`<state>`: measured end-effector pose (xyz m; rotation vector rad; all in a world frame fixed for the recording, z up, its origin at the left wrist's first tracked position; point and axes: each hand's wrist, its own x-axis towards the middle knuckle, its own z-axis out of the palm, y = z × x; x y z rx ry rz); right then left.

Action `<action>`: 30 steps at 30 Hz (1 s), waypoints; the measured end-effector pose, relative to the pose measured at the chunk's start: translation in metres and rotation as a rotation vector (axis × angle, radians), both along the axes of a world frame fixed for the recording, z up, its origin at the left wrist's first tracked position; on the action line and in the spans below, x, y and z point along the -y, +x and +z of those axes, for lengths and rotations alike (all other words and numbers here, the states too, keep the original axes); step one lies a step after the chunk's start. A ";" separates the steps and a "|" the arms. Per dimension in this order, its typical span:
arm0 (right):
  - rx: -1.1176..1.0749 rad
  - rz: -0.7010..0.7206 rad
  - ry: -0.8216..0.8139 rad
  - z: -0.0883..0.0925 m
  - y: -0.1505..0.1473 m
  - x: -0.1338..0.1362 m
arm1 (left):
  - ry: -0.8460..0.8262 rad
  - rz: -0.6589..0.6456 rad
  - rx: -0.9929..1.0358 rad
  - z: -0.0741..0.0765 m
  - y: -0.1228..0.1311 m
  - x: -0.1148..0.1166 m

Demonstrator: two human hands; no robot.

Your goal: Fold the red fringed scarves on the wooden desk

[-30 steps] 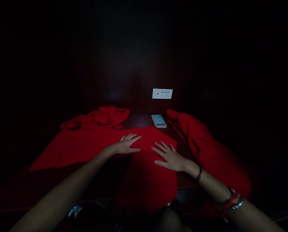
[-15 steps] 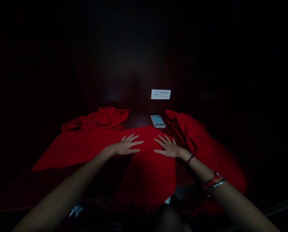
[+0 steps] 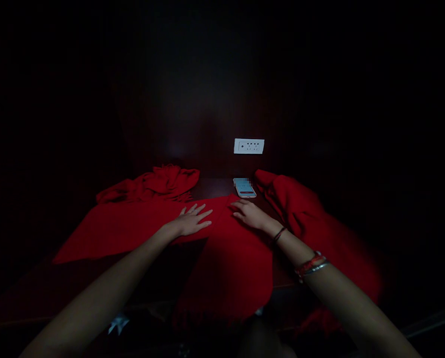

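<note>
A red cloth with a fringed end lies folded at an angle, one part stretching left and the other hanging over the table's front edge. My left hand rests on its left part, fingers spread, a ring on one finger. Near the fold's top corner, my right hand touches the cloth with its fingers slightly bent and apart, gripping nothing visible. Bracelets circle my right wrist and forearm.
A crumpled red cloth lies at the back left. Another red cloth runs down the right side. A lit phone lies at the back below a white wall socket. The surroundings are very dark.
My right hand has moved up and slightly left to the top corner of the cloth, its fingers now more bent. My left hand has slid a little to the left.
</note>
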<state>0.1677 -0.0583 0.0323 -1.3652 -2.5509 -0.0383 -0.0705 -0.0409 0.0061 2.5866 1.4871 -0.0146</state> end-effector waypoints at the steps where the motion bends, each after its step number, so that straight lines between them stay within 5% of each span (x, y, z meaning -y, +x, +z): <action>1: 0.014 0.000 0.026 -0.002 -0.007 -0.005 | 0.003 -0.002 -0.002 0.001 0.000 0.001; 10: 0.066 0.039 0.081 -0.007 -0.025 -0.031 | 0.089 -0.032 0.028 0.006 -0.011 -0.006; 17: -0.200 0.295 0.069 0.004 -0.035 -0.016 | 0.110 0.017 -0.018 -0.003 -0.015 -0.014; 25: -0.046 0.051 -0.033 -0.023 -0.024 -0.031 | 0.318 -0.073 0.097 0.014 0.000 0.002; 30: -0.057 0.015 0.034 -0.025 -0.011 -0.042 | 0.143 -0.128 0.235 0.018 0.018 0.023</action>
